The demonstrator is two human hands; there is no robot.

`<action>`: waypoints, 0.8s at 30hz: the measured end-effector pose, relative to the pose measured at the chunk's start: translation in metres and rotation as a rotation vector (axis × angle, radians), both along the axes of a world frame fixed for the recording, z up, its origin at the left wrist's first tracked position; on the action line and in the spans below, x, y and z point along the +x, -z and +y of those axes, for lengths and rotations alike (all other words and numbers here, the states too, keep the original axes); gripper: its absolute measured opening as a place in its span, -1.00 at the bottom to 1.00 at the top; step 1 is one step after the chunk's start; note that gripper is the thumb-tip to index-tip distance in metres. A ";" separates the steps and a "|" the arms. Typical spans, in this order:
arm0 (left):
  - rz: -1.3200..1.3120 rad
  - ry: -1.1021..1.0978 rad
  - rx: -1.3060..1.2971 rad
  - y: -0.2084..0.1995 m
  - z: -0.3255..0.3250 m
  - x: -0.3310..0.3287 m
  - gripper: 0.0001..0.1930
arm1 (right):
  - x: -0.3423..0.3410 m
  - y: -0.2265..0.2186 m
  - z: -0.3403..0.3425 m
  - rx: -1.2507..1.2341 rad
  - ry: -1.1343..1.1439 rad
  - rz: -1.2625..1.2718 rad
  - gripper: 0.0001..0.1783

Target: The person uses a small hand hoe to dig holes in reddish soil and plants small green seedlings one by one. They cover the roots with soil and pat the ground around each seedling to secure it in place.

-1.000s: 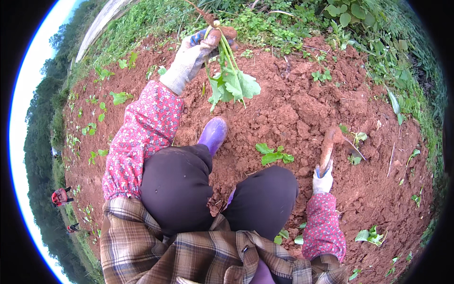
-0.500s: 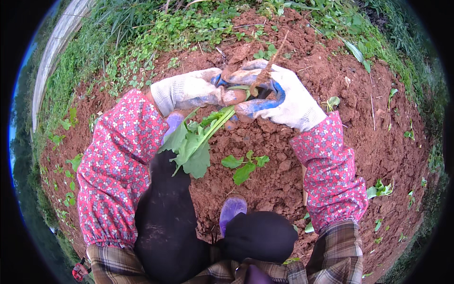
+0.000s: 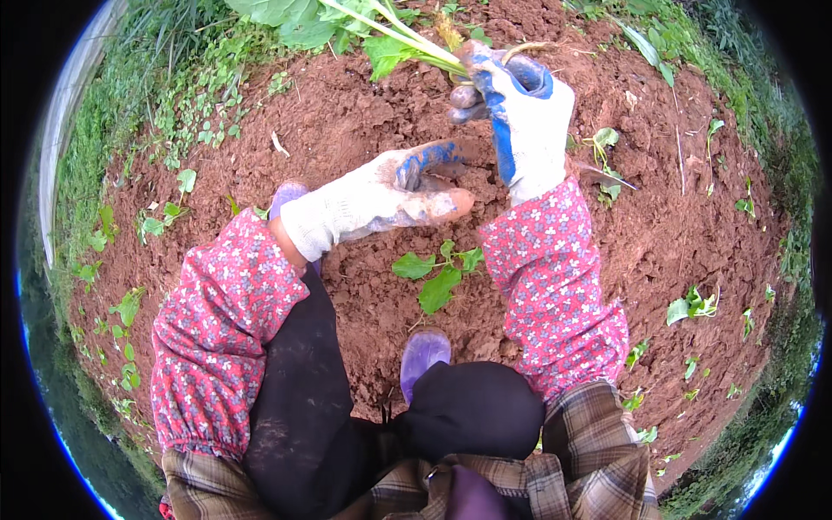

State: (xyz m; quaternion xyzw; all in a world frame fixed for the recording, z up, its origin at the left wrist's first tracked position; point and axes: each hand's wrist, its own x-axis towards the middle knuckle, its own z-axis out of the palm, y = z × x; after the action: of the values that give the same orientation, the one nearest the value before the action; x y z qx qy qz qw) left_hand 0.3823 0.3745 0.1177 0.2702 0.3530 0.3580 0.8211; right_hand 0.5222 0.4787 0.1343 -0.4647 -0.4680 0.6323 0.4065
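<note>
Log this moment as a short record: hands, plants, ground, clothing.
Left hand: gloved, open, seemingly holding nothing
Right hand: gloved, gripping a leafy seedling near its base
Held seedling's leaves: toward upper left, partly out of frame
Ground: loose reddish-brown soil
Nearby: low green plant between the forearms
Clothing: floral sleeves, purple boots

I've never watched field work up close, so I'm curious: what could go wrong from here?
The leafy plant is held only by the right hand, with the left hand open and apart from it, so it might slip or bend. The small plant sits just ahead of a purple boot, so a step forward could crush it.
</note>
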 end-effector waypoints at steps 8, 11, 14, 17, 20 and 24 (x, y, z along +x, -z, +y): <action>-0.056 -0.349 0.041 0.030 -0.011 0.018 -0.55 | 0.053 0.000 -0.066 -0.172 -0.160 -0.141 -0.73; 0.067 -0.429 -0.035 0.027 -0.016 0.008 -0.61 | 0.109 0.004 -0.082 0.355 -0.191 -0.609 -0.58; -0.007 -0.531 0.145 0.038 -0.018 -0.031 -0.57 | 0.168 0.018 -0.111 0.256 -0.082 -1.360 -0.28; 0.081 -0.784 -0.013 0.052 -0.035 -0.071 -0.58 | 0.197 0.046 -0.140 0.142 -0.352 -1.683 -0.04; -0.079 -0.810 0.079 0.055 -0.054 -0.096 -0.63 | 0.207 0.071 -0.135 0.282 -0.295 -1.783 -0.09; -0.125 -0.820 -0.013 0.056 -0.078 -0.110 -0.63 | 0.215 0.061 -0.103 0.223 -0.338 -1.666 -0.19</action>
State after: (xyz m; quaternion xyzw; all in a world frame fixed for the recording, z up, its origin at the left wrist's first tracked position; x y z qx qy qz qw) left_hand 0.2723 0.2965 0.0612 0.0796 0.3832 0.6690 0.6319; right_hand 0.7377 0.3752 0.0735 -0.6591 -0.7363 0.0870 -0.1261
